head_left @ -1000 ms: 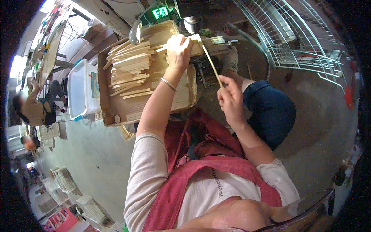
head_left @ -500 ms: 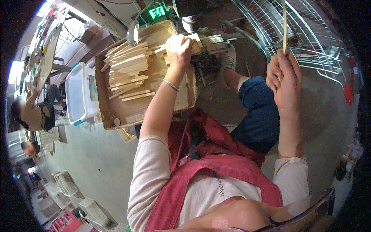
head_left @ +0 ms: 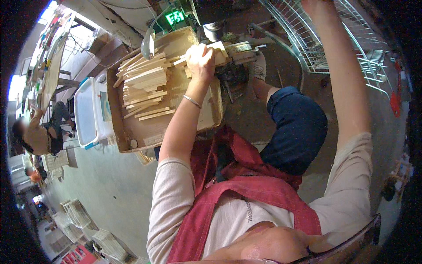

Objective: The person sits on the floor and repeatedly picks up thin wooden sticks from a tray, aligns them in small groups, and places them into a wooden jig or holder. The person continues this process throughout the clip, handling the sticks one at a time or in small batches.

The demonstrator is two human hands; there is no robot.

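My left hand (head_left: 201,63) is closed on a pale piece of wood (head_left: 218,47) at the small metal fixture (head_left: 239,48). Wood shows on both sides of the fingers, but the grip itself is partly hidden. Left of this hand, many thin wooden strips (head_left: 145,81) lie stacked in a shallow box (head_left: 189,116). My right hand (head_left: 317,5) reaches far forward beside the wire cart (head_left: 307,39). The upper edge of the view cuts off its fingers, so what it holds is out of sight.
A lamp (head_left: 148,44) hangs over the box's far side. A clear plastic bin (head_left: 86,112) stands left of the box, a bucket (head_left: 213,31) beyond the fixture. Another person (head_left: 41,134) sits at the far left near a long table (head_left: 55,66).
My right hand, which held a thin strip upright, has moved forward to the top edge; the strip has left view. My left hand stays at the fixture.
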